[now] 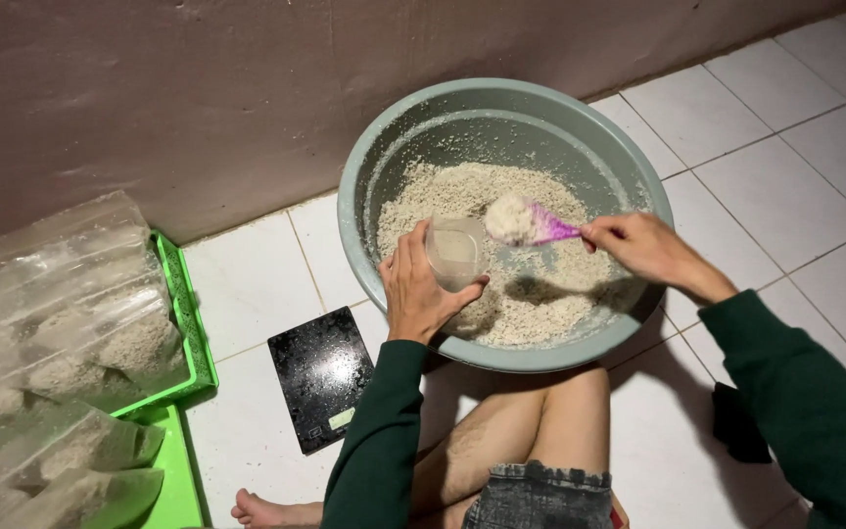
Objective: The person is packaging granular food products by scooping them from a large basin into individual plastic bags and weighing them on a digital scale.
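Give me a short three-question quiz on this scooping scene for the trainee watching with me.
1. True or false: the right hand holds a purple scoop heaped with pale crumbly material.
2. What does the left hand hold over the grey basin? A) a metal cup B) a clear plastic bag C) a green lid
3. Fill in: the black flat scale lies on the white tiled ____.

Key: 1 true. 2 B. 3 floor.
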